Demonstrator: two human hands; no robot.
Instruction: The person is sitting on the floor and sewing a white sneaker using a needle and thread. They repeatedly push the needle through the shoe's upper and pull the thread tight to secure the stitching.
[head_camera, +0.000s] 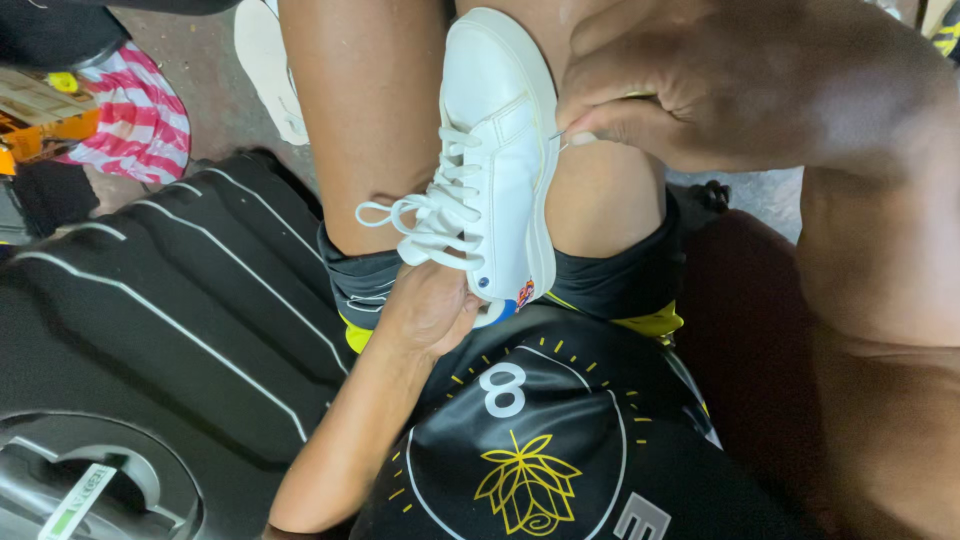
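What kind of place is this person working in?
Probably a small shoe-repair or shoemaking spot on the floor: a white sneaker clamped between the knees, the right hand stitching its sole edge, another sole on bare concrete.

Black ribbed case (150, 300), striped cloth (140, 115)

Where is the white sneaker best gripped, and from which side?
Judging by its pose, grip the white sneaker at the toe end from below, where the left hand already cups it. It lies between the knees, laces facing left. The right hand pinches something thin at the sole edge, so that side is taken.
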